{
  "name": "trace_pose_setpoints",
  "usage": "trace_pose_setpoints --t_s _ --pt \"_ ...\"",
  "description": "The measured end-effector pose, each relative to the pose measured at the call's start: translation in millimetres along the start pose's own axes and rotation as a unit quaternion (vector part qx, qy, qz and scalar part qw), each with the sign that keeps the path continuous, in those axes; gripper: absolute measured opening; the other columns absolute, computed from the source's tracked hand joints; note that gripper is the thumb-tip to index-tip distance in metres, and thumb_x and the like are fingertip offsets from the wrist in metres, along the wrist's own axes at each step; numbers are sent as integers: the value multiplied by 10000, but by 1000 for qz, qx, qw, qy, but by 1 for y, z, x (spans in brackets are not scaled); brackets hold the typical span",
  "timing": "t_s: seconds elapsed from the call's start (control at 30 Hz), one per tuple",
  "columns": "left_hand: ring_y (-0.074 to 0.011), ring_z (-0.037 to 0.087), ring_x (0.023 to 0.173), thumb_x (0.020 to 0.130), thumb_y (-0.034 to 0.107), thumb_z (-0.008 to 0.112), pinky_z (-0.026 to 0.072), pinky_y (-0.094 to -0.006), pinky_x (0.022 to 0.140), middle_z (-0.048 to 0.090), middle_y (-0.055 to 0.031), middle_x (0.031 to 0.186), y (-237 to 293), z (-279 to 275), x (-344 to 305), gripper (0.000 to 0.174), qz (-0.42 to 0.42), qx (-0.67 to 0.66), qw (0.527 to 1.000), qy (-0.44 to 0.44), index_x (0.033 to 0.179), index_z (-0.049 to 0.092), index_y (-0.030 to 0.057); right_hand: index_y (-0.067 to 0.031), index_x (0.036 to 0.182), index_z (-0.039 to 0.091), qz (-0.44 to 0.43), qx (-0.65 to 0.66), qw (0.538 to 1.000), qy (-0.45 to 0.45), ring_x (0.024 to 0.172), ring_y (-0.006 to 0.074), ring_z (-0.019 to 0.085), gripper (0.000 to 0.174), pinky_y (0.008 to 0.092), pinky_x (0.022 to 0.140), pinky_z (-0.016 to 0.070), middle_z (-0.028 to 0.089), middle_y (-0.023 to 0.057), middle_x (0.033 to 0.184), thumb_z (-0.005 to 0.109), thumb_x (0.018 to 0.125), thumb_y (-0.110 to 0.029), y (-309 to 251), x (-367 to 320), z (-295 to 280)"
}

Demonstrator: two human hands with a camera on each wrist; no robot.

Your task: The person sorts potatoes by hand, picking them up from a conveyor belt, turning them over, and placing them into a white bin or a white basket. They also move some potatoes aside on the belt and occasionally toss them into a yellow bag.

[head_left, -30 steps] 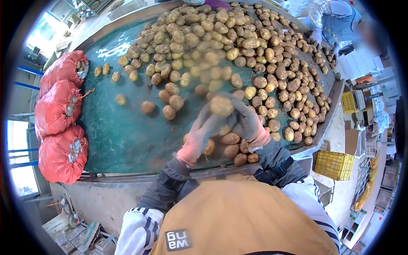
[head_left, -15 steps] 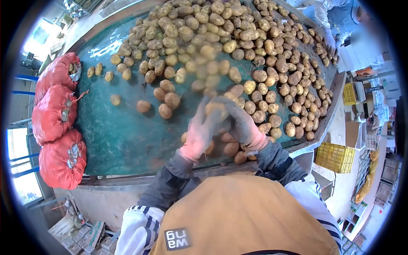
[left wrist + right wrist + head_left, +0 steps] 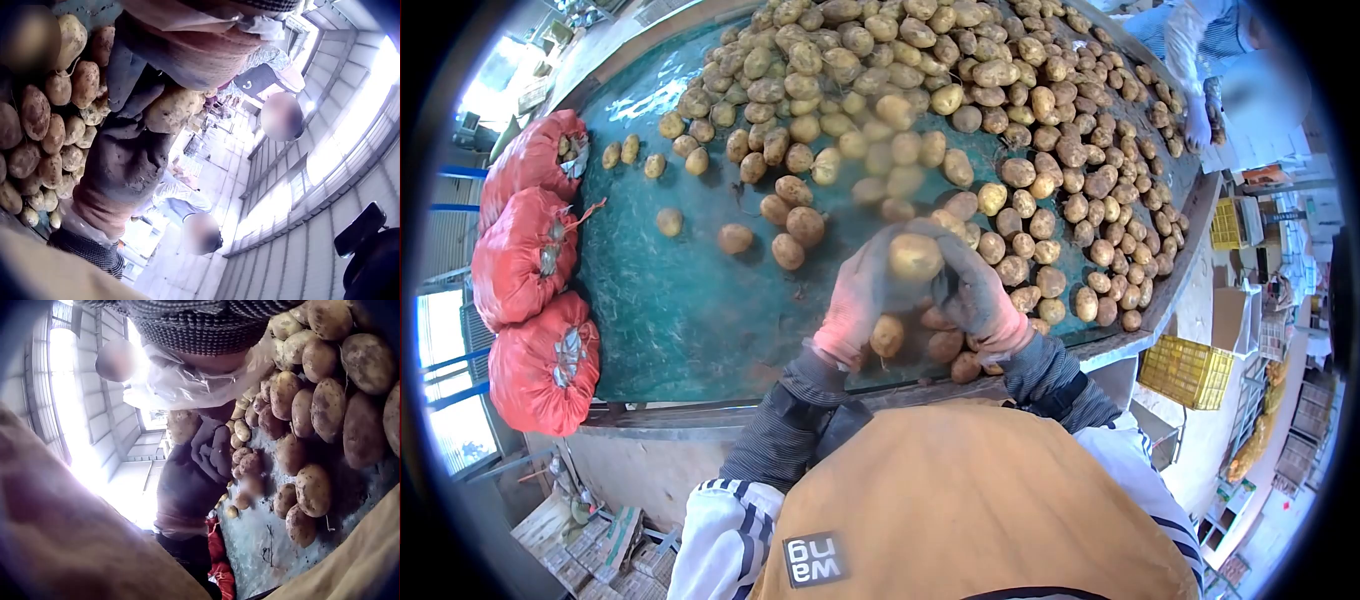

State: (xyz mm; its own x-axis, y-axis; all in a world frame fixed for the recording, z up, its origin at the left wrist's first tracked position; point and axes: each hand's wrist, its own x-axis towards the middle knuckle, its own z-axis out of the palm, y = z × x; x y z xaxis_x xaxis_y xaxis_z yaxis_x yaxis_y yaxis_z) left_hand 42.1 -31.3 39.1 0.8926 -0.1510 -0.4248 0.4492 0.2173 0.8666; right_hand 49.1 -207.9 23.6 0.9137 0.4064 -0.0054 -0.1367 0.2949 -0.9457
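Note:
In the head view both gloved hands hold one pale potato (image 3: 915, 258) over the near edge of the green-topped table. My left hand (image 3: 862, 295) grips its left side, and my right hand (image 3: 975, 290) curls round the right. From the left wrist, the potato (image 3: 172, 110) shows between the dark glove fingers, a few dirt marks on its skin. The right wrist view has the left hand (image 3: 194, 469) with bent fingers just under the potato (image 3: 184, 426). Below the hands lie several loose potatoes (image 3: 945, 346), partly hidden by the right hand.
A big heap of potatoes (image 3: 1060, 155) covers the table's far and right parts. Three red mesh sacks (image 3: 528, 250) line its left end. A yellow crate (image 3: 1187, 372) stands off the right corner. Across the table, another person's hand (image 3: 1197, 125) is beside the heap.
The potato has turned between the hands; half a second ago the left fingers covered more of it. Both hands have stayed in nearly the same place. The other person's arm has shifted.

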Motion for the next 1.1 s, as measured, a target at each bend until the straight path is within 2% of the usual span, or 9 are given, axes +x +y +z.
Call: trace_pose_setpoints --t_s 0.13,0.23,0.37,0.43,0.6,0.73,0.93,1.03,1.1 --pt "-233 640 1116 1069 374 420 571 -355 857 578 -113 1302 2 6 -9 486 -67 -132 988 -40 1436 448 56 -43 1413 494 142 -78 985 63 1270 203 515 614 334 1068 400 548 113 1363 688 846 -178 -19 4 5" --pt "-236 617 1151 1012 272 499 544 -365 919 563 -120 1332 -12 -6 1 449 -20 -156 983 -95 1393 474 35 -44 1389 494 -61 -306 949 39 1303 299 494 659 410 1108 374 527 172 1376 748 803 -207 -19 2 9" --pt "-181 648 1062 791 18 720 531 -298 906 597 -118 1349 -20 -7 10 426 112 -4 992 -50 1207 627 6 -45 1380 468 -126 -449 884 38 1339 381 446 750 462 1139 337 494 213 1395 805 727 -195 -19 6 8" --pt "-176 655 1045 783 10 727 537 -293 884 591 -126 1374 -18 -6 9 363 125 -3 992 -29 1140 661 0 -44 1378 456 -130 -461 877 47 1341 390 444 773 459 1136 345 489 208 1402 814 708 -184 -12 6 3" --pt "-154 666 975 758 1 747 541 -269 821 591 -145 1387 -6 -1 1 311 90 -63 994 -14 1067 708 -2 -41 1381 467 -111 -375 919 46 1336 382 456 776 443 1131 358 486 206 1422 815 701 -174 -13 6 3" --pt "-187 597 1100 813 77 687 492 -320 934 530 -130 1422 -4 -8 1 494 86 -3 994 -62 1273 526 -5 -31 1354 506 -64 -314 947 32 1327 356 479 702 432 1115 374 502 202 1418 795 734 -186 -23 7 9" --pt "-203 565 1179 865 115 645 448 -365 1032 495 -113 1443 -10 -10 -5 612 27 -17 993 -116 1411 401 -12 1 1301 543 47 -169 980 93 1140 251 597 549 365 974 464 633 151 1189 719 836 -232 -4 9 12" --pt "-211 548 1218 890 134 624 426 -387 1081 477 -105 1453 -10 -4 0 672 68 40 990 -112 1480 339 -16 18 1270 567 170 -48 972 155 1006 193 631 465 328 870 494 683 109 1035 660 902 -250 -31 9 28" --pt "-216 538 1244 907 147 610 411 -402 1114 466 -99 1460 -11 -1 3 712 118 101 983 -102 1526 297 -18 22 1241 597 135 -87 966 204 960 175 632 419 320 833 492 693 95 983 624 935 -263 -5 15 16"
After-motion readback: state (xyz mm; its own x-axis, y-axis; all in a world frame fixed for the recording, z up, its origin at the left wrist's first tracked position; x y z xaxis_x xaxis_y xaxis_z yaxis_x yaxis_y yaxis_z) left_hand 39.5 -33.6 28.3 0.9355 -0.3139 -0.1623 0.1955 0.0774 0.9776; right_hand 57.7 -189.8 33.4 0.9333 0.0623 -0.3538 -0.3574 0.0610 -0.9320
